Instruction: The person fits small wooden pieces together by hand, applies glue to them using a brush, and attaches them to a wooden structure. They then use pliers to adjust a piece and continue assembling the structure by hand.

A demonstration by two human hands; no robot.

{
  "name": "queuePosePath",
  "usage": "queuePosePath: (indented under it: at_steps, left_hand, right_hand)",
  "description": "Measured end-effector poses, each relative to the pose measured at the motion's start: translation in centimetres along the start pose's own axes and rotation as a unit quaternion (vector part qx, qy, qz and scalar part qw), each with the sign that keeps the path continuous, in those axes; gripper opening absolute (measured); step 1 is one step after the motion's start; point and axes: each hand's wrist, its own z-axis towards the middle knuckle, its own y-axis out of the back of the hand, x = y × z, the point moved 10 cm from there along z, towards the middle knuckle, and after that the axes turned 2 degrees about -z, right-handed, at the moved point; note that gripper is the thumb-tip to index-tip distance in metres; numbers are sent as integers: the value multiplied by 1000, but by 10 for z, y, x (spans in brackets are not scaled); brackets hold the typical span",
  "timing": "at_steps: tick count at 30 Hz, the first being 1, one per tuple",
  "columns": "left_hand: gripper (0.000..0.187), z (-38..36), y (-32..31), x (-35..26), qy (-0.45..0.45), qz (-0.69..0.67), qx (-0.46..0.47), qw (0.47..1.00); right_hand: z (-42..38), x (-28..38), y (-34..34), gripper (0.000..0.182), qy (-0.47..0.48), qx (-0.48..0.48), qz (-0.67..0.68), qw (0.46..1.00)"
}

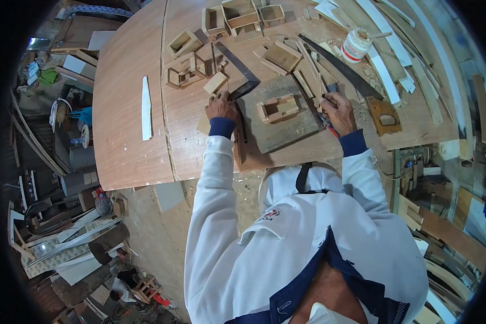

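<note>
Lying on the grey slab (278,137) between both hands: small wooden box frame (281,115), open side up, touched by neither hand. Long axis runs side to side, right end angled slightly away from the person; slab itself sits skewed on the worktable (124,108).

Left hand (221,106) is palm down, fingers bent and bunched beside the slab's left side, a small wood block (216,82) just past the fingertips. Cannot tell if it pinches anything (knuckles block the view). Metal square (239,63) has its corner to the right, shorter leg running back to the left hand; that end is hard to make out.

Right hand (338,112) is curled in at the slab's right side, at the near end of some wood strips (309,65). Fingertips partly hidden, so grip unclear. Red-handled tool (331,128) shows just below that hand, mostly covered, type unreadable.

Handsaw (343,67) lies farther right, blade tip pointing away and left, handle toward the person. Glue tub (356,47) stands past it, label too small to read. Box cluster (243,20) is cut off at the top edge.
</note>
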Motion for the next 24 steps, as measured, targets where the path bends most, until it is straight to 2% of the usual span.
queuePosePath:
  at_steps: [2, 4, 6, 7, 8, 10, 13, 16, 20, 22, 23, 24]
  left_hand:
    - [37, 0, 7, 1, -11, -8, -83, 996]
    - [39, -7, 23, -4, 12, -29, -54, 998]
    - [41, -20, 33, 12, 70, -137, -75, 985]
    - [36, -34, 44, 17, 59, -187, -125, 972]
    - [29, -45, 46, 28, 80, -206, -131, 967]
    - [24, -74, 48, 31, 51, -219, -122, 967]
    - [32, -112, 19, 24, 111, -173, 17, 978]
    - [37, -135, 9, 8, 153, -133, 52, 978]
    - [36, -137, -8, 1, 115, -102, 46, 987]
    - [35, -139, -4, 12, 139, -210, -29, 967]
    - [35, -137, -7, 18, 139, -210, -28, 967]
    - [30, -134, -12, 21, 131, -298, -10, 946]
  right_hand:
    - [-9, -9, 4, 23, 21, -1, -4, 1000]
    - [-13, -18, 5, 22, 42, 0, -5, 999]
    - [-17, -24, 3, 21, 60, 14, -30, 998]
    - [-21, -20, 2, 21, 59, 14, -28, 998]
    - [-24, -23, 0, 21, 22, 24, -7, 999]
    - [-27, -32, -5, 21, -17, 37, 15, 999]
    - [-23, -42, -11, 27, -4, 42, 20, 999]
    - [-24, -38, -20, 28, -16, 51, 48, 997]
    - [-24, -40, -25, 27, 1, 74, 59, 995]
    - [-25, -40, -26, 27, 9, 87, 61, 994]
    - [-27, -44, -26, 26, -11, 84, 85, 993]
    - [-28, -45, -26, 26, -31, 80, 109, 990]
